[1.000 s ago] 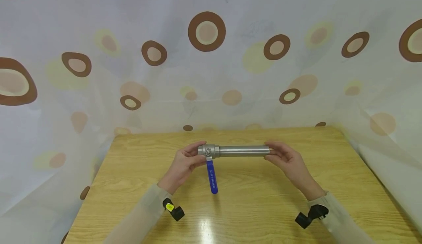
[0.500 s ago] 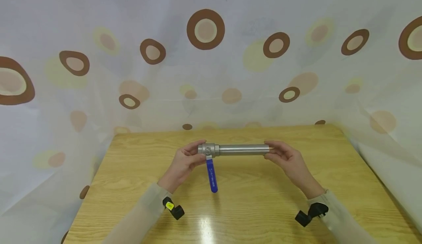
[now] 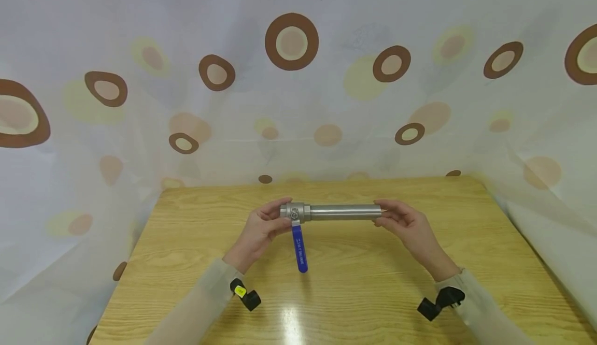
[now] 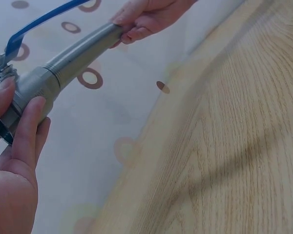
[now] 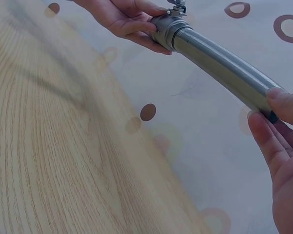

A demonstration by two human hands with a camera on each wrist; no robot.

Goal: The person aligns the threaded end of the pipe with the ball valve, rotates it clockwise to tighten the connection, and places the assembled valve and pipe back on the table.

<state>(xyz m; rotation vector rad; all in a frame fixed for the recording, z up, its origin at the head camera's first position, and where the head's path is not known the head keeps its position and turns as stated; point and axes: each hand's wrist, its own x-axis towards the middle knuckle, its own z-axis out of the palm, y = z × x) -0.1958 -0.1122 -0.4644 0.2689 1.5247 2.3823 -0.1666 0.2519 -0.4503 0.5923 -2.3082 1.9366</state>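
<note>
A metal ball valve with a blue lever handle is joined end to end with a straight steel pipe. Both are held level above the table, the handle pointing toward the person. The left hand grips the valve's free end between thumb and fingers. At the pipe's far end, the right hand pinches the rim with thumb and fingertips. In the left wrist view, the fingers curl round the valve body. How far the pipe sits inside the valve is hidden.
A wood-grain table lies beneath the hands. Pale cloth with brown and cream circles hangs behind it and along both sides. A black wrist camera is on the left sleeve and another wrist camera on the right.
</note>
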